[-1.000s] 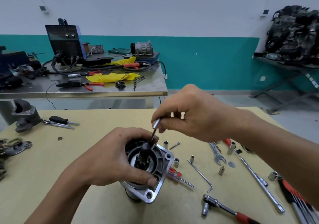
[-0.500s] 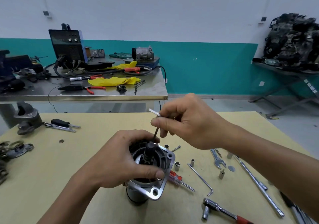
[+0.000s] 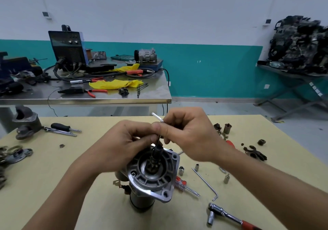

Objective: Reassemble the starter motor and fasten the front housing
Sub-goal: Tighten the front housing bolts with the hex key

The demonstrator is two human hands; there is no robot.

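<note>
Starter motor (image 3: 142, 199) stands on end near the tabletop's (image 3: 71, 185) front edge, about mid-width, tipped a bit toward the camera with the front housing (image 3: 154, 178) on top. Junk all round its right side: a red screwdriver (image 3: 182, 185) just beside the flange, an L-shaped key (image 3: 205, 181), a few loose sockets (image 3: 181, 170), and a ratchet (image 3: 225, 213) close to the front edge. A black-handled screwdriver (image 3: 65, 127) lies well apart at the far left edge.

Both hands crowd over the housing and hide its far rim. Left hand (image 3: 122, 144) reaches in from the front-left, fingers curled over that rim, holding it. Right hand (image 3: 186, 137) comes across from the right, thumb and forefinger pinching a thin tool (image 3: 157, 117); its white end pokes up past the knuckles, and its dark shank drops onto the shaft (image 3: 158, 149).
</note>
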